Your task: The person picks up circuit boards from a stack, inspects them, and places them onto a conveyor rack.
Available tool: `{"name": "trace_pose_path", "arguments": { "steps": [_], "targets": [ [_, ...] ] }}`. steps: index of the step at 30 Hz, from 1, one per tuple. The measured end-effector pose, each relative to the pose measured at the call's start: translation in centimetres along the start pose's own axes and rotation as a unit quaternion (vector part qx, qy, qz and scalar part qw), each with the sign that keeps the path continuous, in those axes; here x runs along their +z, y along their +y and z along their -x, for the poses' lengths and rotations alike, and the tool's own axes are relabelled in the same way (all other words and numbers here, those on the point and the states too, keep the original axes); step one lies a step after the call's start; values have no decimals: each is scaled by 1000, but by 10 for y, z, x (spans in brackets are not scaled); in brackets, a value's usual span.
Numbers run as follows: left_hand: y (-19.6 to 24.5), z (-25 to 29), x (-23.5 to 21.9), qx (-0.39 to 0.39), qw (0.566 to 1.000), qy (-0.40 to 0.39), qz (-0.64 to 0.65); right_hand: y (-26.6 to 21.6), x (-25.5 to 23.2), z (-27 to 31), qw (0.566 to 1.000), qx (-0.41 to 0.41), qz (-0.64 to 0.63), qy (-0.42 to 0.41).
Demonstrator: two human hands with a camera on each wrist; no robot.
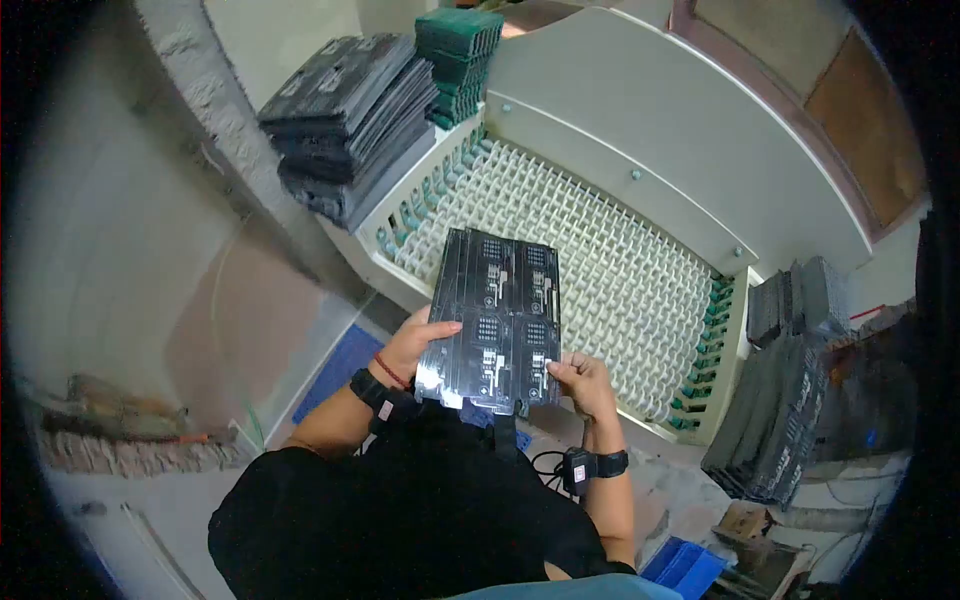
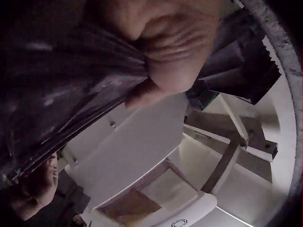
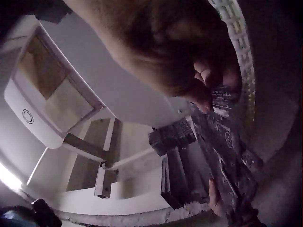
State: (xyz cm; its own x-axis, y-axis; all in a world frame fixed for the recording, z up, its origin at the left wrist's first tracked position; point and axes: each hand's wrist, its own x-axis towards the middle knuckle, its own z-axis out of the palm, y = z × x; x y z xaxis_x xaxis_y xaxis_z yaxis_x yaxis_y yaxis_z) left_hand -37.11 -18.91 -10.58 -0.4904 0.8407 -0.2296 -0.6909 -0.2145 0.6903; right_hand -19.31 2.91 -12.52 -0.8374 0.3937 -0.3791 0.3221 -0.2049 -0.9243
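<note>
A stack of thin, glossy dark panels (image 1: 503,290), printed with white marks like circuit board panels, is held in front of the person's chest. The left hand (image 1: 405,345) grips its left edge, thumb lying over the top face. At the lower right edge, the right hand (image 1: 588,385) pinches the panels between thumb and fingers. Several layers show along the stack's left side. In the left wrist view the left hand (image 2: 175,47) curls around the dark edge. The right wrist view shows the right hand's fingers (image 3: 206,101) at the panels' edge.
Beyond the panels lies a machine bed of white rollers (image 1: 620,270) with a pale rim. Dark panel stacks stand at its left (image 1: 345,110) and right (image 1: 770,420), and a green stack (image 1: 458,60) at the back left. A blue bin (image 1: 685,568) is at lower right.
</note>
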Motion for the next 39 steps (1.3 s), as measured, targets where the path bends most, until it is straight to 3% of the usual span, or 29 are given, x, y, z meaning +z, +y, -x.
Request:
{"name": "trace_pose_path", "arguments": {
  "steps": [3,5,6,10,11,13,14,17,20,23,31,32,34,37,38,39],
  "targets": [
    [24,-28,-34,-30,999,-7,-25,-13,27,-21,999,14,-15,25],
    [46,-46,-46,-29,999,-15,-28,-26,48,-35,996,9,2,84],
    [55,-54,-54,-29,999,-14,-32,-28,53,-44,989,7,107,100],
    [81,-81,-80,-35,999,-19,-17,-42,79,-65,982,-10,108,157],
    [81,-86,-87,-25,1000,-15,-12,-46,76,-67,981,-3,111,162],
    [86,-85,-88,-25,999,-8,-23,-50,60,-65,984,41,-81,154],
    [85,-84,-92,-54,998,-12,-1,-50,53,-63,976,9,-150,155],
    [81,-80,-103,-60,998,-8,12,-27,5,-74,961,-24,-151,232],
    [79,-66,-107,-44,999,-21,11,-18,-39,-90,963,-69,-120,229],
    [73,-57,-120,-65,996,-27,56,-26,-37,-114,956,-65,-126,258],
    [94,-45,-96,-60,996,-21,66,-22,39,-198,984,13,-121,130],
    [89,-47,-102,-51,998,-26,19,-16,38,-199,984,12,-120,133],
    [93,-48,-98,-24,999,-25,-41,-12,44,-195,986,9,30,164],
    [82,-54,-100,-55,998,-19,-25,-48,61,-146,983,41,107,144],
    [82,-56,-95,-67,997,-11,-25,-58,67,-131,987,88,95,101],
    [79,-60,-95,-71,997,-18,-26,-53,68,-126,986,88,93,108]
  ]
}}
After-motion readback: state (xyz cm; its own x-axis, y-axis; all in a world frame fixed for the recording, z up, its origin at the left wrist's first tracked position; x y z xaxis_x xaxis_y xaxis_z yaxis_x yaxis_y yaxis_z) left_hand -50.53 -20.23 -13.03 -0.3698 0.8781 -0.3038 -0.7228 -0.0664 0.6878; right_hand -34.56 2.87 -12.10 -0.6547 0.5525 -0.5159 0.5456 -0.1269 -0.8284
